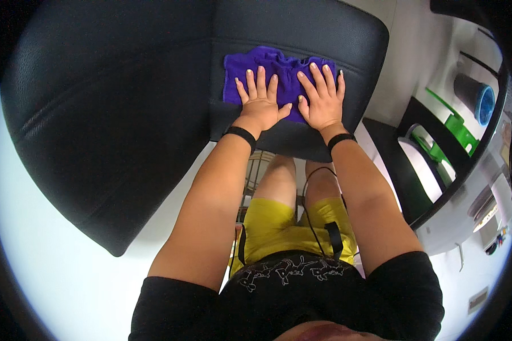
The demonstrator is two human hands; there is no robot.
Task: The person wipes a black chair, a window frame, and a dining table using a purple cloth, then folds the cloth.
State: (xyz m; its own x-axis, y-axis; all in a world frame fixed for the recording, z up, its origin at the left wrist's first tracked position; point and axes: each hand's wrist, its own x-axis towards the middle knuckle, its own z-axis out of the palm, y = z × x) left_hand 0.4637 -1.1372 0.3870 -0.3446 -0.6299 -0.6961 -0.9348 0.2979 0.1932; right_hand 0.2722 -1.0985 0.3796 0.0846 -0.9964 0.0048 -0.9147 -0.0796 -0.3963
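A purple cloth (286, 81) lies spread on the seat of a black leather-like chair (281, 19), its far edge bunched into folds. My left hand (258, 98) rests flat on the cloth's left half, fingers spread and pointing away from me. On the right part of it lies my right hand (323, 93), also flat, with its outer fingers at the cloth's right edge. Neither hand grasps the fabric. To the left rises the chair's large black backrest (123, 85), which meets the seat along a seam.
At right stands a dark-edged table (456, 179) with a black frame. Beyond are a green plastic object (456, 125) and a dark bin with a blue liner (484, 102). A wire rack (256, 170) stands by my legs; a thin dark cable (308, 209) hangs before them.
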